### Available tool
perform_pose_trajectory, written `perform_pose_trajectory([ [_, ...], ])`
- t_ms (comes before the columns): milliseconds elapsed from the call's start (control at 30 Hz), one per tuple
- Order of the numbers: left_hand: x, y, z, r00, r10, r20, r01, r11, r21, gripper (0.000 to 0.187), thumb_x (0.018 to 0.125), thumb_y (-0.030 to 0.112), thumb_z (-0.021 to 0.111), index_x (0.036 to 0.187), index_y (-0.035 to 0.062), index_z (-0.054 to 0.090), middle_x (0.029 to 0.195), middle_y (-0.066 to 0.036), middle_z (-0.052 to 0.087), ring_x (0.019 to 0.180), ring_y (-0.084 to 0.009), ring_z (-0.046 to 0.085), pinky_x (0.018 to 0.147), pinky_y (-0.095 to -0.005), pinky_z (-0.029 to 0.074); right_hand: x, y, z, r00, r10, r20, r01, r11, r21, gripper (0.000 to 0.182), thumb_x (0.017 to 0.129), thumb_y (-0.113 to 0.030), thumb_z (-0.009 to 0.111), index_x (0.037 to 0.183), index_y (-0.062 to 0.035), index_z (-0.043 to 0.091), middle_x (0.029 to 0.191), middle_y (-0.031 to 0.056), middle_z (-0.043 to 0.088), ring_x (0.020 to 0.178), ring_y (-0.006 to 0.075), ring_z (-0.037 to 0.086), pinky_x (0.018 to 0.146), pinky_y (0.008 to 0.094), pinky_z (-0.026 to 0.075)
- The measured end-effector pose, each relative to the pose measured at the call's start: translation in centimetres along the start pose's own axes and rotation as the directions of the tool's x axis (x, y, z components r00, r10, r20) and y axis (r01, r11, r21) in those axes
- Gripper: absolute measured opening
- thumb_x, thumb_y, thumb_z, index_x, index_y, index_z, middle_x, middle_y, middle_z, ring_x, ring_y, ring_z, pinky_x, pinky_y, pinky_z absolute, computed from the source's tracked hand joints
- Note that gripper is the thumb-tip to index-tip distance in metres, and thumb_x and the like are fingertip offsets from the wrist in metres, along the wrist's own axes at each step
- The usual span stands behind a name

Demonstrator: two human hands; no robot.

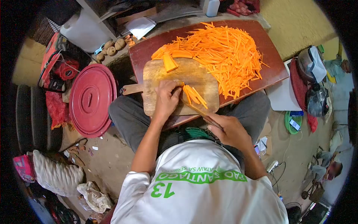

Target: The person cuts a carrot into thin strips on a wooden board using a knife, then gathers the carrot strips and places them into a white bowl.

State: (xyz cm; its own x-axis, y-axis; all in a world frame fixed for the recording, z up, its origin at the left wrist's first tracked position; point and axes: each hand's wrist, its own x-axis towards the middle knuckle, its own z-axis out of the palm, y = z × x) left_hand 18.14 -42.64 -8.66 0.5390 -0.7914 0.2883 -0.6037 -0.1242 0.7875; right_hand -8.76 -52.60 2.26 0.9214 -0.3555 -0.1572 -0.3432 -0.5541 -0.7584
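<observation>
A wooden cutting board lies on a dark red table. On its left half my left hand has its fingers curled down against a small piece of carrot. My right hand is wrapped round the handle of a knife, whose blade reaches to my left fingertips. Cut carrot sticks lie just right of the blade. A larger carrot chunk rests near the board's top edge. Behind and to the right spreads a big heap of carrot strips.
A round red lid stands left of my knee. Brown round objects sit beyond the table's left corner. On the right are a green basin with a phone and a metal pot. Tyres stand far left.
</observation>
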Motion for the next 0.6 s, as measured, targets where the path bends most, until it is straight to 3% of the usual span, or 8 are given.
perform_pose_trajectory([
  [67,-0.1,0.5,-0.3,1.0,-0.004,0.029,0.005,1.0,-0.02,0.022,0.092,-0.002,0.074,0.113,-0.0006,0.079,0.113,-0.018,0.076,0.106,-0.0343,0.066,0.099,-0.0411,0.051,0.3,0.9,0.6,0.995,-0.061,-0.078,0.056,0.996,-0.074,0.039,0.101,-0.014,0.07,0.136,0.0004,0.065,0.104,0.0229,0.076,0.095,0.0456,0.072,0.08,0.0447,0.058],
  [167,-0.1,0.6,-0.7,1.0,-0.024,0.011,0.025,0.996,-0.083,0.022,0.091,-0.003,0.076,0.113,-0.002,0.079,0.11,-0.018,0.076,0.108,-0.0323,0.067,0.098,-0.0385,0.053,0.4,0.7,-0.3,0.997,-0.001,-0.076,-0.003,0.999,-0.048,0.038,0.102,-0.015,0.069,0.136,0.002,0.065,0.099,0.0202,0.076,0.089,0.039,0.076,0.079,0.0429,0.058],
  [267,-0.4,0.3,-0.8,0.998,-0.068,0.0,0.067,0.981,-0.181,0.025,0.089,-0.004,0.078,0.114,-0.0034,0.078,0.109,-0.018,0.075,0.111,-0.0316,0.068,0.098,-0.0369,0.054,-0.1,1.5,-0.8,0.989,-0.006,-0.149,0.033,0.984,0.173,0.036,0.107,-0.019,0.067,0.135,0.0031,0.066,0.088,0.0118,0.073,0.075,0.0228,0.073,0.07,0.0347,0.056],
  [333,-0.6,0.6,-1.1,0.994,-0.106,0.028,0.11,0.974,-0.196,0.027,0.088,-0.004,0.079,0.115,-0.0043,0.077,0.111,-0.019,0.074,0.113,-0.031,0.068,0.099,-0.0362,0.054,-0.5,2.0,-1.2,0.975,0.14,-0.173,-0.078,0.944,0.321,0.036,0.107,-0.02,0.066,0.137,0.0004,0.067,0.088,0.0101,0.07,0.075,0.0194,0.069,0.069,0.0343,0.054],
  [367,-0.7,0.9,-1.1,0.997,-0.073,-0.002,0.072,0.981,-0.179,0.03,0.087,-0.004,0.078,0.117,-0.0035,0.076,0.111,-0.019,0.074,0.113,-0.0333,0.067,0.099,-0.0385,0.053,-0.7,2.3,-1.4,0.961,0.211,-0.177,-0.127,0.91,0.394,0.037,0.108,-0.02,0.065,0.139,-0.0009,0.067,0.088,0.0092,0.068,0.074,0.0176,0.067,0.069,0.0341,0.053],
  [400,-0.9,1.2,-0.9,0.999,-0.039,-0.03,0.033,0.986,-0.16,0.032,0.087,-0.003,0.078,0.119,-0.0026,0.076,0.112,-0.019,0.073,0.113,-0.0356,0.066,0.099,-0.0408,0.052,-0.7,2.6,-1.6,0.952,0.259,-0.165,-0.144,0.851,0.505,0.035,0.111,-0.023,0.061,0.135,0.001,0.068,0.087,0.0001,0.064,0.072,0.0083,0.061,0.065,0.0275,0.05],
  [533,-1.0,2.7,-1.0,0.995,0.102,-0.009,-0.101,0.993,0.055,0.041,0.085,-0.005,0.076,0.126,-0.0016,0.073,0.114,-0.019,0.071,0.112,-0.0396,0.063,0.098,-0.0448,0.05,0.3,5.2,-2.2,0.948,0.24,-0.208,-0.089,0.83,0.55,0.034,0.114,-0.026,0.058,0.129,0.0019,0.07,0.084,-0.0046,0.057,0.066,0.0046,0.054,0.06,0.0226,0.045],
  [600,-0.6,2.2,-1.2,0.994,0.111,0.02,-0.111,0.993,0.047,0.041,0.086,-0.006,0.075,0.126,-0.0012,0.072,0.112,-0.02,0.071,0.11,-0.0409,0.063,0.097,-0.0462,0.05,0.3,5.8,-2.7,0.956,0.233,-0.178,-0.105,0.838,0.535,0.035,0.113,-0.025,0.058,0.131,0.0018,0.07,0.084,-0.0035,0.059,0.066,0.0052,0.054,0.06,0.0234,0.046],
])
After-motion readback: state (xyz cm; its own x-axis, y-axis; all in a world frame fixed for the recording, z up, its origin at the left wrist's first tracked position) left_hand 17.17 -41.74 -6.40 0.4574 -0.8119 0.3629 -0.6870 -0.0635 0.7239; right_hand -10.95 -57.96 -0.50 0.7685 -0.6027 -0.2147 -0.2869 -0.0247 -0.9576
